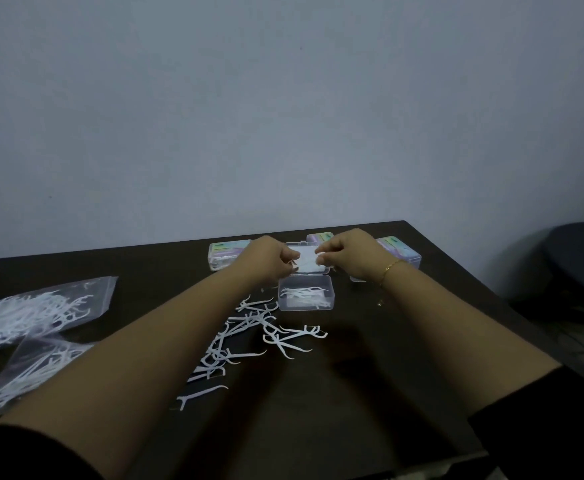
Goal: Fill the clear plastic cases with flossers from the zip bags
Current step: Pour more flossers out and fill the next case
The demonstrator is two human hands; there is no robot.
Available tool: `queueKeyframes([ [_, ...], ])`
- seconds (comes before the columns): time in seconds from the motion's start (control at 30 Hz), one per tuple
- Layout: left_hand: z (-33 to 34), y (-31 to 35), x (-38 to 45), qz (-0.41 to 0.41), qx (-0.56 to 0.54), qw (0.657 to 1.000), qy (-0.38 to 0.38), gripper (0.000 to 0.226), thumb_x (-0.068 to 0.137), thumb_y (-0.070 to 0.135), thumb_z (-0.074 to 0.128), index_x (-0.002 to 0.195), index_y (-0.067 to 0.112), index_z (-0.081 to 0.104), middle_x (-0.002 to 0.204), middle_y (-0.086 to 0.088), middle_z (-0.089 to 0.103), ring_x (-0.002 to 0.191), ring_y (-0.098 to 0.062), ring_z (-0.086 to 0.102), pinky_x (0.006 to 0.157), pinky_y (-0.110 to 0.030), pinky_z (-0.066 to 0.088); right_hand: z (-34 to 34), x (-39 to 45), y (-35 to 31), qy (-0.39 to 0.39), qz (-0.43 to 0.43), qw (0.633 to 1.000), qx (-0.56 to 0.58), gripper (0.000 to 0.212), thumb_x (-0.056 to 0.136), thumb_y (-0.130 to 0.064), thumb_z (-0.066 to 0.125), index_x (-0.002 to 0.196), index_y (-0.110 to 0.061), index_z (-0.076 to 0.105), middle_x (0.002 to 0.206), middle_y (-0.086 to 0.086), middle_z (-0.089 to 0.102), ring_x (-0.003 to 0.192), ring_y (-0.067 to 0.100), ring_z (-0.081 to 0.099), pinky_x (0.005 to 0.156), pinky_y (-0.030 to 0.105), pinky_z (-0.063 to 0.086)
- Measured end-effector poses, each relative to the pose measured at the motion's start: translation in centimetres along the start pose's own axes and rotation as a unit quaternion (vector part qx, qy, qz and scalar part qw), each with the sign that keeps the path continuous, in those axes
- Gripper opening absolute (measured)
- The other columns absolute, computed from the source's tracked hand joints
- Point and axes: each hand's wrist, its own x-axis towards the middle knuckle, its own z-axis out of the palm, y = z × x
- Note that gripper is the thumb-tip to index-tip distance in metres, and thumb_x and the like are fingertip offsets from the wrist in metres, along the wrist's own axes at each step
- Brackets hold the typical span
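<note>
a: how far is the filling?

b: the open case [306,296] holds some flossers; three closed cases [228,254] behind look full, i think.

a: and the hands?

b: left hand [266,259] and right hand [349,256] both pinch at its lid [309,263]. many loose flossers [245,337] and two zip bags [37,315] remain.

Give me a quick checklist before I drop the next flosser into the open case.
1. Open clear plastic case lid up: ok.
2. Room left in it: ok, only a thin layer of white flossers inside.
3. Both hands, left and right, over the case: ok.
4. Flosser pinched: cannot tell, something small and white at the fingertips.
5. Loose white flossers on the dark table within reach: ok.
6. Clear zip bags still stocked: ok.
</note>
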Motion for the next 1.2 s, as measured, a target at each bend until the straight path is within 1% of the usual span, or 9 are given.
queueKeyframes([
  [0.07,0.8,0.6,0.5,0.02,0.054,0.998,-0.009,0.037,0.094,0.019,0.057,0.131,0.019,0.057,0.126,-0.006,0.063,0.101,-0.021,0.062,0.079,-0.025,0.046,0.0,-0.2,1.0,-0.004,0.026,1.0,-0.005,0.025,0.092,-0.019,0.06,0.113,-0.009,0.069,0.108,0.009,0.068,0.073,0.008,0.053,0.061,0.014,0.038],
  [0.2,2.4,0.9,1.2,0.054,0.097,0.994,-0.014,0.036,0.096,0.019,0.052,0.132,0.021,0.057,0.128,-0.005,0.063,0.107,-0.019,0.06,0.092,-0.026,0.045,-0.3,-0.6,2.8,-0.012,0.063,0.998,-0.03,0.025,0.092,-0.025,0.059,0.112,-0.013,0.069,0.107,0.005,0.065,0.084,0.013,0.053,0.058,0.014,0.035],
  [0.43,3.3,0.1,1.5,0.065,0.043,0.996,-0.045,0.041,0.091,0.017,0.062,0.132,0.017,0.057,0.118,-0.001,0.068,0.105,-0.013,0.061,0.086,-0.02,0.042,0.4,-0.4,3.9,-0.013,0.069,0.996,-0.051,0.023,0.092,-0.023,0.059,0.109,-0.013,0.071,0.114,0.008,0.065,0.088,0.013,0.052,0.06,0.012,0.036],
  [0.57,2.6,-0.4,1.2,0.052,-0.057,0.997,-0.026,0.045,0.089,0.012,0.064,0.133,0.015,0.055,0.118,0.001,0.068,0.099,-0.007,0.061,0.083,-0.021,0.049,1.3,-0.1,3.6,-0.025,0.057,0.996,-0.07,0.025,0.093,-0.025,0.057,0.112,-0.015,0.07,0.116,0.008,0.064,0.09,0.015,0.052,0.082,0.023,0.044],
  [0.67,2.3,-0.6,1.1,0.05,-0.089,0.995,-0.001,0.042,0.09,0.012,0.063,0.131,0.014,0.056,0.119,-0.001,0.067,0.095,-0.003,0.058,0.079,-0.014,0.042,1.8,0.0,3.0,-0.026,0.042,0.996,-0.074,0.027,0.095,-0.028,0.055,0.112,-0.016,0.07,0.115,0.006,0.064,0.099,0.019,0.054,0.093,0.029,0.045],
  [0.83,2.1,-1.3,0.7,0.048,-0.073,0.996,0.028,0.035,0.092,0.021,0.063,0.126,0.016,0.062,0.122,-0.005,0.066,0.097,-0.006,0.055,0.084,-0.021,0.042,2.5,-0.2,2.4,-0.067,0.031,0.994,-0.082,0.033,0.098,-0.029,0.048,0.116,-0.01,0.067,0.119,0.01,0.064,0.104,0.023,0.057,0.088,0.025,0.043],
  [0.97,1.7,-1.9,-0.1,0.046,-0.056,0.997,0.023,0.032,0.091,0.02,0.063,0.123,0.014,0.064,0.12,-0.003,0.066,0.096,-0.004,0.056,0.082,-0.019,0.041,2.6,-0.7,2.1,-0.043,0.018,0.995,-0.088,0.03,0.096,-0.028,0.051,0.116,-0.012,0.068,0.116,0.006,0.066,0.1,0.019,0.058,0.086,0.025,0.043],
  [1.07,1.3,-2.4,-1.0,0.061,-0.023,0.998,0.009,0.025,0.09,0.021,0.063,0.114,0.016,0.07,0.108,0.003,0.07,0.087,-0.001,0.058,0.074,-0.015,0.043,2.6,-1.3,1.5,-0.039,0.004,0.995,-0.095,0.027,0.093,-0.029,0.057,0.108,-0.011,0.071,0.104,0.005,0.069,0.086,0.014,0.056,0.077,0.022,0.044],
  [1.2,0.5,-3.3,-2.2,0.047,0.045,0.997,-0.041,0.017,0.088,0.03,0.061,0.091,0.019,0.074,0.088,0.008,0.069,0.077,-0.007,0.061,0.064,-0.02,0.047,3.5,-2.5,0.4,-0.112,0.01,0.99,-0.091,0.028,0.087,-0.033,0.064,0.102,-0.01,0.074,0.097,0.006,0.07,0.086,0.016,0.061,0.074,0.023,0.049],
])
